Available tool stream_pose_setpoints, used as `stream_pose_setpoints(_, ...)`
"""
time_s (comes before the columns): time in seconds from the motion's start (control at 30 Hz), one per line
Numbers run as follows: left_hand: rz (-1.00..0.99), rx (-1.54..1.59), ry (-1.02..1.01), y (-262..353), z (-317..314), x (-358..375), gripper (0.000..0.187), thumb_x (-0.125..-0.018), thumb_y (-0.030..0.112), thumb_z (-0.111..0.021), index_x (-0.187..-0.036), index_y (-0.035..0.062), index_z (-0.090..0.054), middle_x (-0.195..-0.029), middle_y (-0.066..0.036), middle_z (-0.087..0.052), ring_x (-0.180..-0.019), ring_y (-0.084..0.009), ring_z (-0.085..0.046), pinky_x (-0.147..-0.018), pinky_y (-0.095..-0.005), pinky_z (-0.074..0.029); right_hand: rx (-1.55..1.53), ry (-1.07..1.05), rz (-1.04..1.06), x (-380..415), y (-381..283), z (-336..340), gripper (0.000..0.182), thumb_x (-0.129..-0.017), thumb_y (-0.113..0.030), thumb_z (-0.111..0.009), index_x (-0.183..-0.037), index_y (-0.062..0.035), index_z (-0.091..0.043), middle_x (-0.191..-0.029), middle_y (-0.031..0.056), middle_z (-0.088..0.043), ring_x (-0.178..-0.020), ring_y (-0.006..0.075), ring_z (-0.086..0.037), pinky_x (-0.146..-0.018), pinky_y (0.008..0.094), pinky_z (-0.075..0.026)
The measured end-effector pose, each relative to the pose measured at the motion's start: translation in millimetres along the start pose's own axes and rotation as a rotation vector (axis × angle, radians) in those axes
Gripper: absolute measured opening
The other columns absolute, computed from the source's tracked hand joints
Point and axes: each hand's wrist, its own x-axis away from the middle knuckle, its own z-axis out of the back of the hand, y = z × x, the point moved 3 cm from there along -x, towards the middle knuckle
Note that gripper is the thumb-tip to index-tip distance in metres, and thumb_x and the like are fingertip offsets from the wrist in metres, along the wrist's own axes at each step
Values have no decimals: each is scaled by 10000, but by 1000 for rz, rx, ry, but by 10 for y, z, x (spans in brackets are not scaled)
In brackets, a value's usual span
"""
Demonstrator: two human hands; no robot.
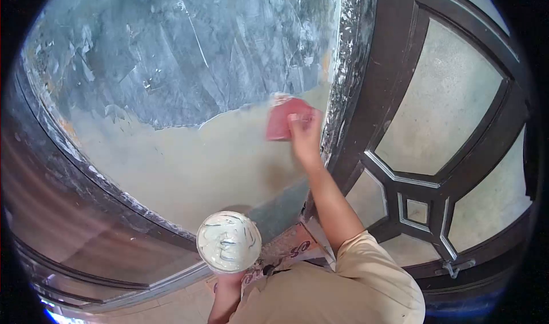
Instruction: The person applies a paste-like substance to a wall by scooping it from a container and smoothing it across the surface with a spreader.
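Note:
In my right hand [307,136] is a red putty spreader [281,121], gripped by the fingers and held flat against the wall. Some pale putty shows at its upper edge. The wall's lower part wears a smooth cream putty coat [166,164], which ends in a ragged line below the bare blue-grey surface [189,55]. Down near my waist, my left hand [230,278] holds up a round tub of cream putty [229,242] from beneath. Swirls and darker furrows mark the putty's top. The tub hides most of my left fingers.
A dark wooden door with glazed panels [452,95] stands at the right, with a latch [454,267] low on it. Between it and the wall runs a putty-smeared frame edge [346,55]. Dark wooden framing [86,181] borders the left. Printed sheets [294,247] lie on the floor.

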Motion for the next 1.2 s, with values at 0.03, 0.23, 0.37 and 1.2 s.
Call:
stream_pose_setpoints(0.03,23,204,21,-21,7,-8,643,-919,528,-380,-1404,106,-366,-1434,-135,-390,-1307,-351,-373,-1113,-515,-251,-54,185,27,-80,303,162,389,-910,-238,-605,-1191,-56,-408,-1065,69,-547,-877,138,-560,-750,288,-477)
stream_pose_setpoints(0.23,84,378,39,-48,-67,-49,626,-927,515,-376,-1401,106,-369,-1429,-131,-396,-1304,-341,-378,-1113,-512,-256,-435,329,-486,392,796,789,250,-930,-185,-557,-1138,-97,-450,-1063,33,-545,-952,137,-548,-722,304,-488)
stream_pose_setpoints(0.37,131,499,53,-15,-124,-81,612,-934,505,-373,-1398,106,-372,-1425,-129,-401,-1303,-333,-382,-1112,-510,-260,-574,116,-390,307,590,907,201,-945,-165,-535,-1123,-92,-475,-1050,16,-567,-958,128,-556,-812,298,-470)
stream_pose_setpoints(1.2,27,534,81,21,297,189,670,-889,595,-373,-1390,152,-396,-1406,-98,-438,-1293,-323,-411,-1092,-521,-292,528,-295,1025,-271,-2736,-799,194,-880,-192,-552,-1064,-137,-576,-957,65,-642,-916,278,-593,-791,437,-346)
